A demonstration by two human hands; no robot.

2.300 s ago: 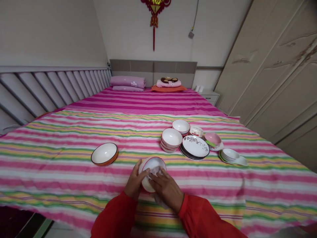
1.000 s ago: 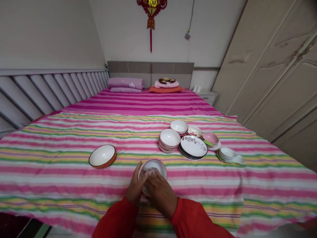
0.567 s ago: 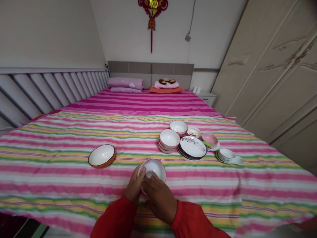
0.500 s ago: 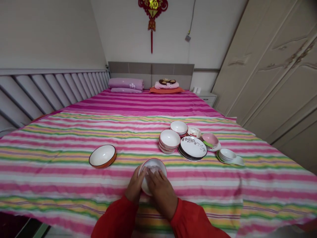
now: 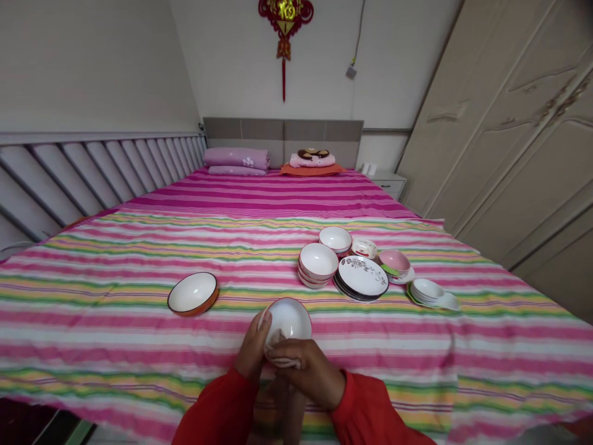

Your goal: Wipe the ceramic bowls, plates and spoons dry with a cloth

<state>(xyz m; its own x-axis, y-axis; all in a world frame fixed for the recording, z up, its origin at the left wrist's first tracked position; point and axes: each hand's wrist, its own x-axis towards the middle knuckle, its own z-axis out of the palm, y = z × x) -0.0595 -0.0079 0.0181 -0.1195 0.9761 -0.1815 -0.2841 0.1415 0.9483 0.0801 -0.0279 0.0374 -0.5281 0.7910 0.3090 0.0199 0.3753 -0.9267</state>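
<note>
A white bowl with a red rim (image 5: pixel 293 318) is tilted towards me above the striped cloth. My left hand (image 5: pixel 252 343) grips its left side, thumb over the rim. In my right hand (image 5: pixel 312 368) is a pale cloth (image 5: pixel 283 361), pinched over the bowl's near edge, with a length of it hanging down. Beyond the bowl stand a stack of white bowls with red rims (image 5: pixel 318 261) and a stack of dark-edged plates with a flower print (image 5: pixel 362 276). To the left sits a lone orange bowl, white inside (image 5: pixel 193 293).
Farther back are more red-rimmed bowls (image 5: pixel 335 240), a small patterned bowl (image 5: pixel 364 248) and a pink bowl (image 5: pixel 395 261). Small white bowls (image 5: pixel 427 289) rest on a green-edged dish at right. A striped sheet (image 5: pixel 139 346) covers the bed; a white railing (image 5: pixel 92 173) runs along the left.
My right hand has shifted from inside the bowl to its near rim, and the cloth now folds over that edge and hangs below. My left hand keeps its hold.
</note>
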